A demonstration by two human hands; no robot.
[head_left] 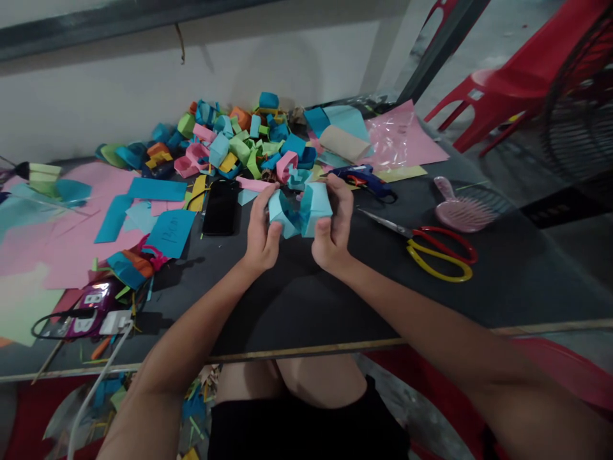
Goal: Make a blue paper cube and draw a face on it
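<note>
Holding a light blue folded-paper piece [316, 206] out over the middle of the tabletop [297, 300] is what both hands are doing here, roughly halfway between the near edge and the far one. The left hand [262, 236] is gripping one side and the right hand [335, 227] is gripping the other, thumbs pressing the front and the other fingers wrapping the outer walls. My guess is they're cupping it from the sides because paper that thin would be crumpling under a hard pinch. There's a jagged gap running down the middle, and honestly I can't tell if it's one piece or two. Just past it, a heap of folded paper pieces [219, 150] is spreading along the far edge, probably shoved back there so the near edge isn't getting crowded. The scissors [410, 234] are lying to the right, tips pointing at the hands and loops facing the right edge, which is looking pretty handy for the right hand. A pink hairbrush [460, 212] is sitting beyond them toward the right edge, a blue glue gun [366, 180] is resting behind the right hand, and a dark-screened smartphone [220, 207] is lying just left of the left hand.
</note>
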